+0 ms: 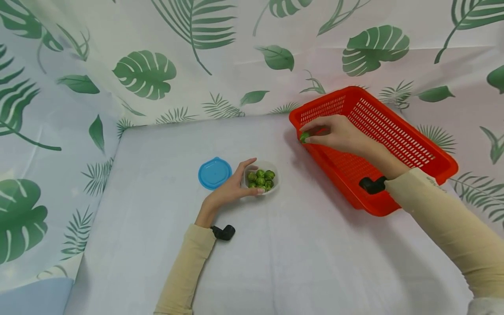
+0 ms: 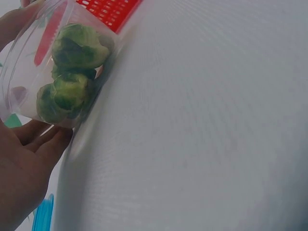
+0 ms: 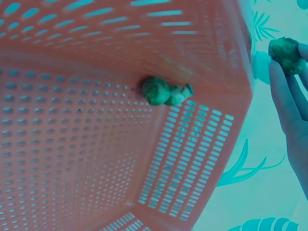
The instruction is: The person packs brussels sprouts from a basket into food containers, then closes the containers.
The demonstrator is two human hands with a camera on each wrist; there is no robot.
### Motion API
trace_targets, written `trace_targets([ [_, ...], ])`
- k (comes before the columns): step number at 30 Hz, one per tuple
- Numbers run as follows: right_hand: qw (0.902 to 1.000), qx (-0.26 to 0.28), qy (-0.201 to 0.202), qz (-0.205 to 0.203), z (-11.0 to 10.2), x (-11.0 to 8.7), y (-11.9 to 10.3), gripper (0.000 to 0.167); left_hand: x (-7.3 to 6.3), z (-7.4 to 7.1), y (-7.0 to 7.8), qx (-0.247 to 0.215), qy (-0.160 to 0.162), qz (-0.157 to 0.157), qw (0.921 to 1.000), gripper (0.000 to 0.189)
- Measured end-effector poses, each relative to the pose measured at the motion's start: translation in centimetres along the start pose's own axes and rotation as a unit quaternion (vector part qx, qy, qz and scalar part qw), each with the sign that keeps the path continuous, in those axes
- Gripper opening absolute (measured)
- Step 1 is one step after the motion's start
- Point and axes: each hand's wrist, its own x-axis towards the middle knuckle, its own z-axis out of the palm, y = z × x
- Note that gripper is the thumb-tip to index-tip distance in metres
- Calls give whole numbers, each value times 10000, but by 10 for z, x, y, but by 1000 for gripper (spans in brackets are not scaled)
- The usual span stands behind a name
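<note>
My left hand grips a small clear plastic container on the table, thumb on the near side and fingers round the far side. Several green Brussels sprouts lie in it, also visible through its wall in the left wrist view. A single Brussels sprout is pinched between the fingertips of my right hand, just beyond the left end of a red perforated basket. Inside that basket, the right wrist view shows sprouts against a wall; my forearm hides part of its interior in the head view.
A round blue lid lies flat, left of the container. White cloth covers the table. Behind it hangs a leaf-patterned curtain. Each wrist carries a small black camera.
</note>
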Motion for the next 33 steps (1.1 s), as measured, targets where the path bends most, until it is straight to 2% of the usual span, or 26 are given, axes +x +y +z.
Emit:
trace_targets([
  [6, 10000, -12, -61, 11, 5, 1, -4, 24, 0, 0, -1, 32, -9, 9, 10000, 96],
  [11, 9998, -47, -185, 47, 11, 1, -5, 26, 1, 0, -1, -14, -20, 41, 10000, 95],
  [23, 9990, -196, -255, -322, 16, 4, -9, 27, 1, 0, -2, 11, 38, -7, 10000, 96],
  [28, 9978, -158, -295, -565, 17, 5, -16, 28, 0, 0, -1, 0, 43, -32, 10000, 96],
  [33, 9973, 12, -443, -580, 20, 4, -24, 27, 1, 0, -1, 29, 39, -23, 10000, 96],
])
